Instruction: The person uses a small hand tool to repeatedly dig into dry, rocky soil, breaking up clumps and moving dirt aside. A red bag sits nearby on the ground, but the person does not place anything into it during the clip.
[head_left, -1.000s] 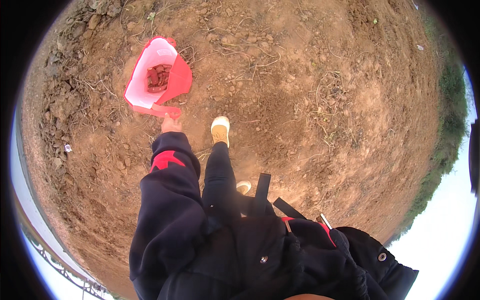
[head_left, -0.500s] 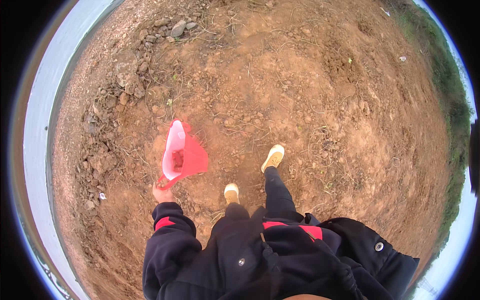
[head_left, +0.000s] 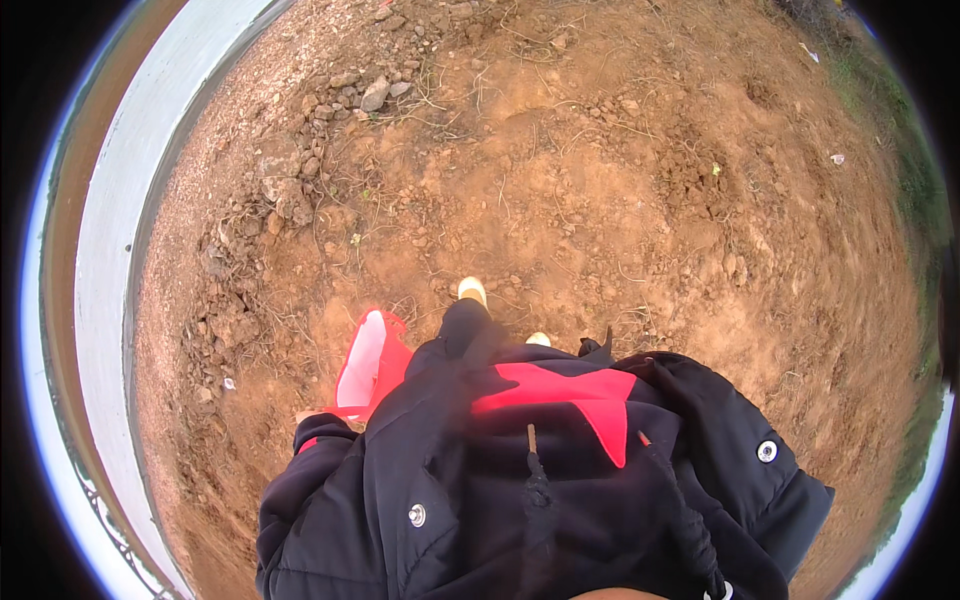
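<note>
A red fabric bag with a pale inner side hangs at my left, its mouth gaping. My left hand is closed at the bag's handle; only a sliver of it shows past the dark sleeve. What lies inside the bag is out of sight from here. I cannot see my right hand; the dark padded jacket fills the lower right.
Reddish-brown bare soil with dry vines spreads around my tan shoes. A heap of stones and clods lies ahead to the left. A grey paved strip runs along the far left, and green growth borders the right.
I have stepped forward, and my left shoe is now in front. The bag and my left hand have come back closer to my body, with the handle still gripped.
</note>
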